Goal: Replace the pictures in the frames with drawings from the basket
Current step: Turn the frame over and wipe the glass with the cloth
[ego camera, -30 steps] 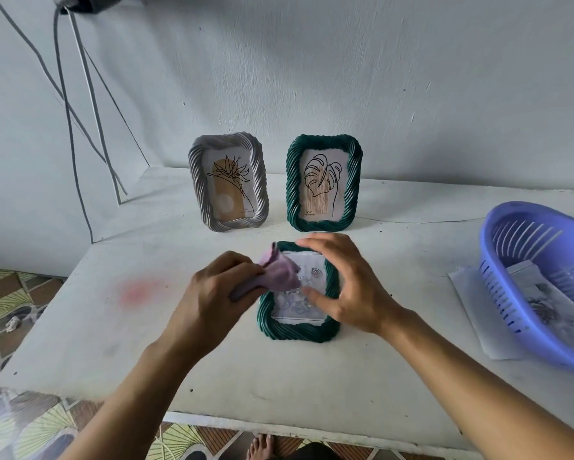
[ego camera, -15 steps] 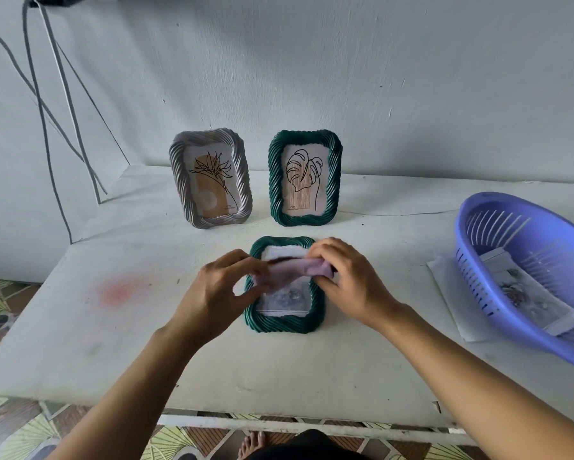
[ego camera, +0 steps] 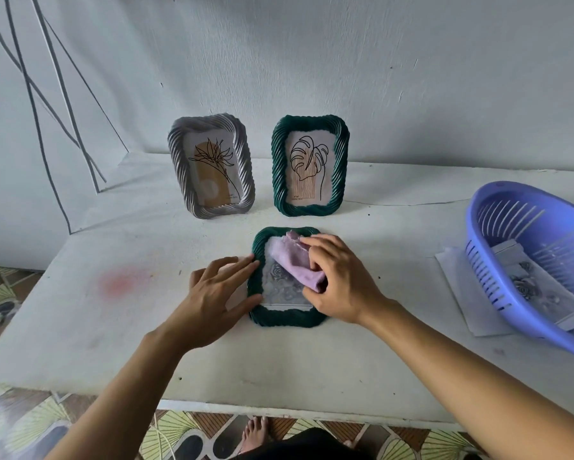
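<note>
The dark green frame (ego camera: 285, 319) lies flat on its back near the middle of the table (ego camera: 279, 370). Its long axis runs from the near edge toward the far edge, and a grey drawing, apparently of roses though the glare blurs it, fills its window. On that window rests a folded lilac cloth (ego camera: 290, 260), spread from the frame's far-right corner down across the middle.

The right hand (ego camera: 340, 283) sits on top of the frame's right half with its fingers curled round the cloth, pressing it to the surface. The left hand (ego camera: 212, 293) lies just beside the frame's left rim, fingers straight and touching the rim, steadying it. The frame is thus between the hands, and the right one is directly over it.

Judging by this, the step is wiping the face, and strokes along the long axis would suit the left hand's bracing.

Behind, toward the far edge, a second green frame (ego camera: 279, 167) and a grey frame (ego camera: 177, 154) stand upright, both holding printed pictures. At the right edge a purple basket (ego camera: 511, 207) holds more drawings (ego camera: 541, 293), nearer the right hand.
</note>
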